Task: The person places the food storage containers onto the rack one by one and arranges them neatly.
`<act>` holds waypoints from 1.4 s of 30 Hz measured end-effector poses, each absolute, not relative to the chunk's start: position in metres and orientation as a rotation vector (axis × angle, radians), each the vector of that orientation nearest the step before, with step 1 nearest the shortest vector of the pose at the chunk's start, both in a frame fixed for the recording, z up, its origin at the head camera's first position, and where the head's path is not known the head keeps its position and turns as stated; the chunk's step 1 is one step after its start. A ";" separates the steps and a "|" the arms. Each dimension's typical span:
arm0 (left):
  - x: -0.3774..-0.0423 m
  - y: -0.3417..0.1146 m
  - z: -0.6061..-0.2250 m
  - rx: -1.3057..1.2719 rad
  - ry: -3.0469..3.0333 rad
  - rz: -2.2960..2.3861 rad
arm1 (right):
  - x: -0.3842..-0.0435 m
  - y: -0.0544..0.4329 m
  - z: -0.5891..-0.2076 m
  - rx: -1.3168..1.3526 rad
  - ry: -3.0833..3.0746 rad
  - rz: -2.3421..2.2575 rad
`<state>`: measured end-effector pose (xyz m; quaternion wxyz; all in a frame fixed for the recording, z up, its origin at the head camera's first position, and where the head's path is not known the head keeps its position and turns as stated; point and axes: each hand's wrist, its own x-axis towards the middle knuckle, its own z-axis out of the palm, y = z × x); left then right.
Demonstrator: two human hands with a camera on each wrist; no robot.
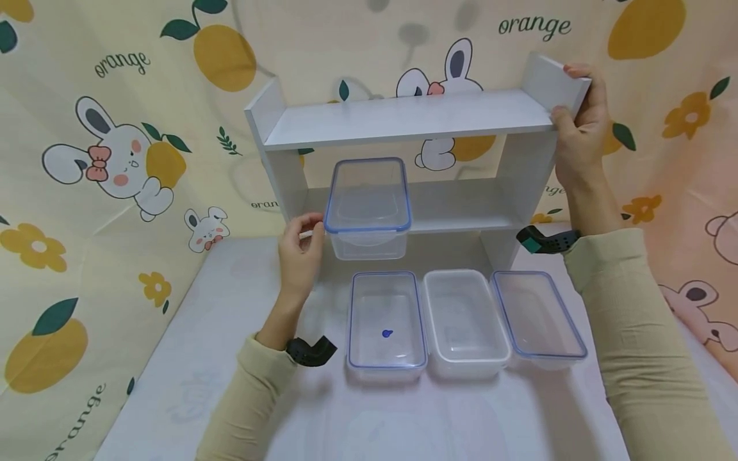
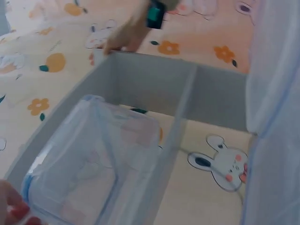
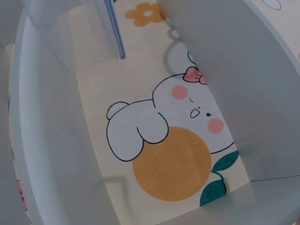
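Observation:
A clear plastic food container (image 1: 369, 192) with a blue-edged lid stands at the middle shelf's left part, its front jutting past the shelf edge. My left hand (image 1: 301, 253) pinches its front left corner with bent fingers and thumb. In the left wrist view, fingertips (image 2: 16, 204) meet the blue lid rim at the lower left. My right hand (image 1: 582, 131) grips the upper right side panel of a white shelf unit (image 1: 403, 121), thumb in front and fingers over the top edge. Inside the unit, the right wrist view catches the container's blue rim (image 3: 115, 33).
In front of the shelf unit, three more containers stand in a row on the white table (image 1: 403, 422): a blue-rimmed one (image 1: 386, 307) with a blue mark, a white-rimmed one (image 1: 467, 314), and another blue-rimmed one (image 1: 539, 314). A printed cloth (image 1: 127, 256) hangs behind.

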<state>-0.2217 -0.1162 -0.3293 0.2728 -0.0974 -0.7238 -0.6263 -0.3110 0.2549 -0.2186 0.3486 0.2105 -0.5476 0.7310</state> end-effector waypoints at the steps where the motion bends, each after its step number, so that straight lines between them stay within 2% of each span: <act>1: -0.221 -0.115 -0.331 -0.300 -1.947 -1.604 | -0.311 0.255 -0.219 0.544 -1.420 1.896; 6: -0.223 -0.107 -0.340 -0.502 -1.964 -1.290 | -0.312 0.256 -0.219 0.542 -1.422 1.898; 11: -0.229 -0.102 -0.347 -0.577 -1.992 -1.179 | -0.311 0.256 -0.219 0.539 -1.424 1.898; 24: -0.247 -0.102 -0.346 -0.507 -2.039 -1.204 | -0.308 0.253 -0.217 0.566 -1.397 1.915; 42: -0.250 -0.132 -0.349 -0.440 -1.983 -1.131 | -0.311 0.256 -0.217 0.560 -1.416 1.906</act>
